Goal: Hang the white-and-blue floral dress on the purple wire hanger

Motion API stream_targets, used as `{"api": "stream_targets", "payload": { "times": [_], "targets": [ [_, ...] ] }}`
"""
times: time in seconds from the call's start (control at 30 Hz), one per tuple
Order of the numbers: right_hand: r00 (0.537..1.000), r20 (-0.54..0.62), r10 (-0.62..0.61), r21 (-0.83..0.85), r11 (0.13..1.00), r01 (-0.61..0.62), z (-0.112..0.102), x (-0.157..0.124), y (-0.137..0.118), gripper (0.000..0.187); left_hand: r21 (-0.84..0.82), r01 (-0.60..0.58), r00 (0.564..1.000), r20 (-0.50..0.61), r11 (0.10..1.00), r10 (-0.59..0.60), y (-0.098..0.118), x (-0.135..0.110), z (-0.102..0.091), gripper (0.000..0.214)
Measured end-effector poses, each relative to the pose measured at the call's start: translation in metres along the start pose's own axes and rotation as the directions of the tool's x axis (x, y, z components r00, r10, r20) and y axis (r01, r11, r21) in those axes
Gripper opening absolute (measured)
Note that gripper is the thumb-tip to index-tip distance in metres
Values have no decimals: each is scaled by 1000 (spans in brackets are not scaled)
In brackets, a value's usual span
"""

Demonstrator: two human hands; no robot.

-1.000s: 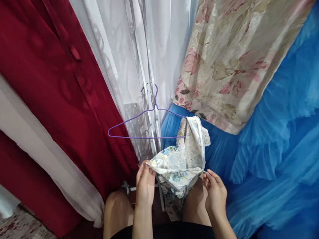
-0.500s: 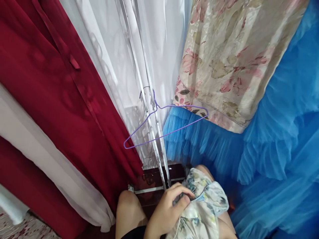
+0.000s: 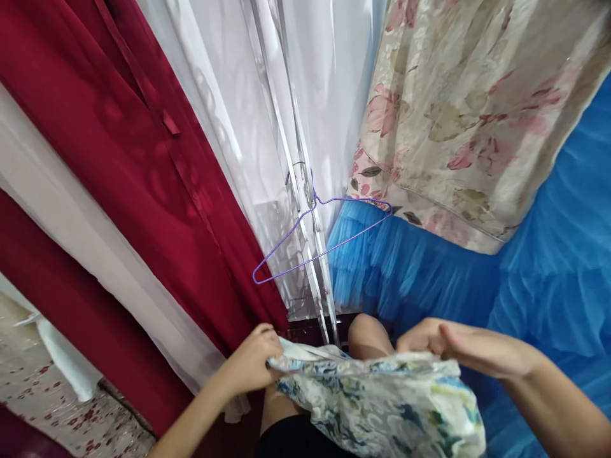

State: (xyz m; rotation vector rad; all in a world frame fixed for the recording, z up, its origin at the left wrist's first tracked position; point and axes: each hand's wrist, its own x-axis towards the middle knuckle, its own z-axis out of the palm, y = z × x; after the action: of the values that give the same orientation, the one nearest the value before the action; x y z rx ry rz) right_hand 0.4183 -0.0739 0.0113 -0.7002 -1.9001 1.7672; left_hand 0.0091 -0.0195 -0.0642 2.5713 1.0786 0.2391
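A white garment with a blue and green floral print [image 3: 382, 401] lies stretched across my lap. My left hand [image 3: 252, 359] is closed on its left edge. My right hand [image 3: 432, 340] grips its right edge, fingers curled over the cloth. Above and between my hands, a bare purple wire hanger [image 3: 324, 235] hangs by its hook from a white upright frame [image 3: 305, 191]. It tilts down to the left. One of my bare knees [image 3: 367, 334] shows between the hands.
A dark red garment [image 3: 119, 191] and sheer white fabric [image 3: 229, 114] hang at left. A cream cloth with pink flowers [image 3: 468, 114] hangs at upper right over blue tulle ruffles [image 3: 525, 280]. Patterned floor [image 3: 48, 394] shows at lower left.
The floral garment has come off the hanger and down onto my lap. My hands have moved apart, spreading it wide. The hanger hangs bare and tilted.
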Motion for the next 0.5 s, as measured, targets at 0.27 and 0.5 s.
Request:
{"api": "stream_targets", "payload": {
  "times": [0.27, 0.5],
  "targets": [
    [871, -479, -112, -301, 953, -43, -29, 37, -20, 54, -81, 161, 824, -537, 984, -179, -47, 1, -102, 30],
    [283, -772, -569, -587, 809, 28, -130, 100, -15, 77, -673, -138, 786, -520, 726, -333, -3, 62, -120, 45]
  ]
}}
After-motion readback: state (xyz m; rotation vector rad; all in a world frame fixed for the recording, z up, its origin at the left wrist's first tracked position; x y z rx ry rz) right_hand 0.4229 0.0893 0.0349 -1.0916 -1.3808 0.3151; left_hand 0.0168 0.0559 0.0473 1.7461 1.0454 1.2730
